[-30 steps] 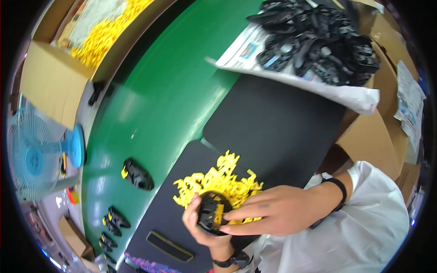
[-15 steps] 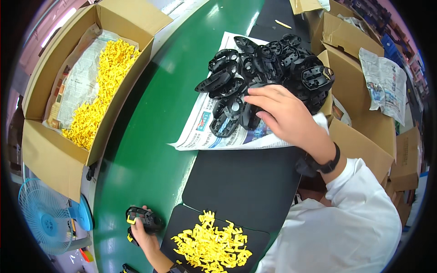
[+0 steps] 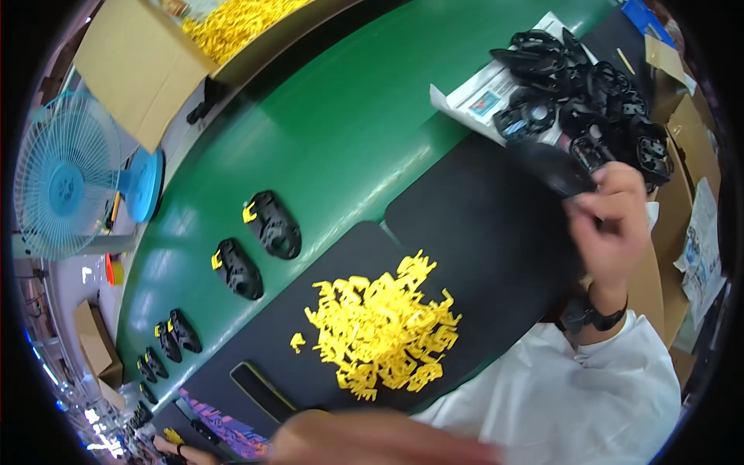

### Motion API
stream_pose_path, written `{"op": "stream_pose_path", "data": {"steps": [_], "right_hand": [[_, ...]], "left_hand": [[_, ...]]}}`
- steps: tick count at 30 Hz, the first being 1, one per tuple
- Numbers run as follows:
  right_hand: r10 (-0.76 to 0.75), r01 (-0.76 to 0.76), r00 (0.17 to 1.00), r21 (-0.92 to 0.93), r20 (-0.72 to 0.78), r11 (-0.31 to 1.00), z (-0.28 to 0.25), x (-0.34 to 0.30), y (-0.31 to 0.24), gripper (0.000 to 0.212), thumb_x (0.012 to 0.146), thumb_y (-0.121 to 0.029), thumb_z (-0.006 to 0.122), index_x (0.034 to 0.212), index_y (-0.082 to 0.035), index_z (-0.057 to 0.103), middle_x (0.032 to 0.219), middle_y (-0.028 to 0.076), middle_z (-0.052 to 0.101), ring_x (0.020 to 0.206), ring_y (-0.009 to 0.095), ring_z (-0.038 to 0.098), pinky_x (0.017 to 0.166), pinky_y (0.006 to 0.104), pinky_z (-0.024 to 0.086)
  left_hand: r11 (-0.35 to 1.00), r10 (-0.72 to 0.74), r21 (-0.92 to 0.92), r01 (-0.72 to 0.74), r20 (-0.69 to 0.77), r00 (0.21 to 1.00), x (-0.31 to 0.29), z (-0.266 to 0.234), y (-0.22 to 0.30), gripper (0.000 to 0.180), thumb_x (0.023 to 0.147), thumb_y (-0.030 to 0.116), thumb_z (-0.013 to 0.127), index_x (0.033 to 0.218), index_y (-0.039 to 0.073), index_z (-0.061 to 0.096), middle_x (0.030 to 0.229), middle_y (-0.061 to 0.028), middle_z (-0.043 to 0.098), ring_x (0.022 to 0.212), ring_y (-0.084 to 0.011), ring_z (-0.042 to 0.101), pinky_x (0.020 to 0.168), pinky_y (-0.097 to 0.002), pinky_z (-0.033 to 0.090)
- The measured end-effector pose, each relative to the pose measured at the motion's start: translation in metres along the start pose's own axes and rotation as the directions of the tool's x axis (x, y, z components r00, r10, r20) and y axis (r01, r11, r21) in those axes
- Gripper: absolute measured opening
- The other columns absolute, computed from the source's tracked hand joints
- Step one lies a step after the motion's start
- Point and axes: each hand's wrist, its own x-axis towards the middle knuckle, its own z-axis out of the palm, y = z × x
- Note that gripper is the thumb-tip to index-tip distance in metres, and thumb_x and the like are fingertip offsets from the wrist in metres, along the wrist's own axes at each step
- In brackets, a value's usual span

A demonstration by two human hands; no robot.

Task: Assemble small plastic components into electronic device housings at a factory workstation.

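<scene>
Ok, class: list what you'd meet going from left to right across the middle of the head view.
Blue fan, two largest yellow-clipped black shells on the green table, pile of yellow clips, blurred dark shell, right grip, paper sheet near the right rim.

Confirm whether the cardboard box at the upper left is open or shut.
Open: its flap is folded outward, and loose yellow pieces are visible inside.

The right hand (image 3: 611, 225) is holding what seems to be a black shell (image 3: 552, 168) near black parts (image 3: 587, 97) on newspaper (image 3: 484, 99), while the left hand (image 3: 376, 440) is showing as a blur at the lower edge and yellow clips (image 3: 391, 329) are lying heaped on a black mat (image 3: 314, 376).
</scene>
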Motion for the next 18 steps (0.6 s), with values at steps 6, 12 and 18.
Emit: {"op": "stream_pose_path", "data": {"steps": [6, 12, 18], "right_hand": [[-0.009, 0.017, 0.966, -0.03, 0.26, 0.999, 0.086, -0.033, -0.016, 0.021, 0.063, 0.003, 0.076, 0.079, -0.006, 0.067, 0.095, 0.005, 0.061, 0.087, 0.026, 0.058, 0.074, 0.0358, 0.048], [0.039, -0.09, 0.894, 0.094, 0.446, 0.991, 0.077, -0.053, -0.035, 0.018, 0.065, -0.003, 0.079, 0.08, -0.008, 0.07, 0.088, 0.004, 0.063, 0.082, 0.023, 0.062, 0.073, 0.0348, 0.051], [-0.018, -0.095, 0.841, 0.18, 0.541, 0.979, 0.113, -0.055, -0.066, 0.026, 0.072, -0.006, 0.075, 0.098, -0.009, 0.07, 0.104, 0.005, 0.064, 0.087, 0.025, 0.062, 0.075, 0.0334, 0.053]], "left_hand": [[0.915, -0.074, -0.387, 0.11, 0.106, 0.992, -0.023, 0.009, 0.005, 0.06, 0.089, 0.026, 0.063, 0.136, -0.002, 0.035, 0.098, -0.0136, 0.06, 0.089, -0.0261, 0.059, 0.075, -0.0341, 0.048], [0.872, -0.099, -0.47, 0.136, 0.104, 0.99, -0.031, 0.0, 0.009, 0.053, 0.088, 0.023, 0.064, 0.129, -0.001, 0.04, 0.094, -0.0126, 0.06, 0.084, -0.0255, 0.058, 0.072, -0.034, 0.047], [0.841, -0.12, -0.518, 0.158, 0.107, 0.987, -0.038, -0.003, 0.018, 0.046, 0.087, 0.021, 0.065, 0.123, 0.001, 0.044, 0.09, -0.0115, 0.06, 0.08, -0.0249, 0.057, 0.069, -0.0339, 0.046]]}}
